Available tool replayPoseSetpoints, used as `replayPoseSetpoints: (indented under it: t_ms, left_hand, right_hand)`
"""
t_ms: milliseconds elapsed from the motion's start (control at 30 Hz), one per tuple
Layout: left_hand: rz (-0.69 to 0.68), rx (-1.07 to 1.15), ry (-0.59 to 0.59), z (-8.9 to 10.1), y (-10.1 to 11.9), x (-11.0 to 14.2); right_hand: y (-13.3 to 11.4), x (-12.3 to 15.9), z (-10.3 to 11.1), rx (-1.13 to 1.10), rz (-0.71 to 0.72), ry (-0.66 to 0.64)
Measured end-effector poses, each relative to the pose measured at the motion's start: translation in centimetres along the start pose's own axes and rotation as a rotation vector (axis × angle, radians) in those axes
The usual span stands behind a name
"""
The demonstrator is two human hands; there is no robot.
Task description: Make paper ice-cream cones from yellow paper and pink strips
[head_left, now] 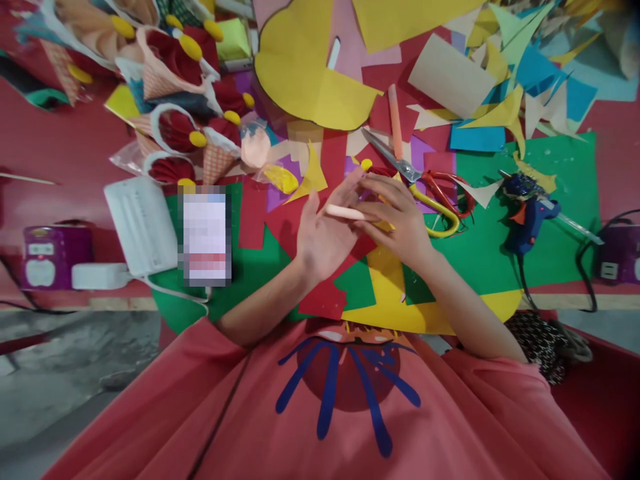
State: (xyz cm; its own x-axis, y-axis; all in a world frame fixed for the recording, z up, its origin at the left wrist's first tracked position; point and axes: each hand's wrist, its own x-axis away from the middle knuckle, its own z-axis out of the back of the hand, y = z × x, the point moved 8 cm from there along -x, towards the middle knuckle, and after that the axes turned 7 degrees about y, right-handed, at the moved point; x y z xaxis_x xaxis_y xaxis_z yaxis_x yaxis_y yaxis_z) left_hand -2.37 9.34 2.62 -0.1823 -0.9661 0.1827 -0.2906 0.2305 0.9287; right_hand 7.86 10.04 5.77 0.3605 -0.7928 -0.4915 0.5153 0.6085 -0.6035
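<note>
My left hand [327, 237] is palm up with its fingers stretched out, close above the paper-covered table. A pale peach roll [345, 212], which looks like modelling clay, lies across that palm. My right hand [403, 217] reaches over from the right, its fingertips closed on the roll's right end. Just beyond my left fingertips is a small yellow ball [367, 164]; whether it touches them I cannot tell. Scissors [410, 172] with red and yellow handles lie beside my right hand. Farther off are a packet of peach clay [255, 144] and a packet of yellow clay [281, 179].
Several fabric cones [173, 127] with yellow balls stand at the far left. A phone [205, 237] and white power bank [140, 223] lie left. A blue glue gun [533, 220] rests right, its cord running off the front edge. Paper scraps [450, 77] cover the back.
</note>
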Motion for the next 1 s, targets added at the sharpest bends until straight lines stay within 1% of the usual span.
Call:
replayPoseSetpoints:
  t_ms: [33, 100, 200, 267, 333, 467, 533, 633, 733, 867, 1000]
  left_hand:
    - [-0.009, -0.006, -0.032, 0.1, 0.3, -0.2]
    - [-0.111, -0.093, -0.06, 0.7, 1.3, -0.6]
    - [-0.261, -0.412, -0.071, 1.6, 2.5, -1.0]
    - [-0.326, -0.552, -0.075, 1.9, 2.7, -1.1]
    - [-0.353, -0.613, -0.067, 2.1, 2.6, -1.1]
    - [-0.395, -0.607, -0.012, 2.4, 2.5, -1.0]
    - [-0.419, -0.597, 0.003, 2.5, 2.5, -0.9]
    - [-0.442, -0.594, 0.006, 2.6, 2.6, -0.6]
    - [-0.431, -0.633, 0.003, 2.7, 2.3, -0.5]
    - [-0.415, -0.654, -0.034, 2.4, 2.1, -0.3]
    - [-0.424, -0.627, -0.077, 2.2, 2.4, -0.3]
  right_hand:
    - [0.2, 0.0, 0.3, 0.004, -0.007, 0.016]
    - [0.5, 0.1, 0.9, 0.009, -0.009, 0.035]
    - [0.6, 0.3, 1.4, 0.001, 0.02, 0.047]
    - [0.7, 0.5, 1.4, -0.008, 0.015, 0.047]
    - [1.0, 0.7, 1.2, -0.031, -0.021, 0.028]
    - [1.2, 0.8, 1.1, -0.119, -0.106, -0.03]
    - [1.3, 0.8, 1.2, -0.165, -0.143, -0.033]
    - [1.0, 0.7, 1.5, -0.223, -0.125, -0.002]
    - [0.8, 0.7, 1.3, -0.232, -0.09, 0.014]
    - [1.0, 1.0, 1.0, -0.225, -0.102, 0.022]
    - [1.0, 1.1, 1.4, -0.249, -0.125, 0.071]
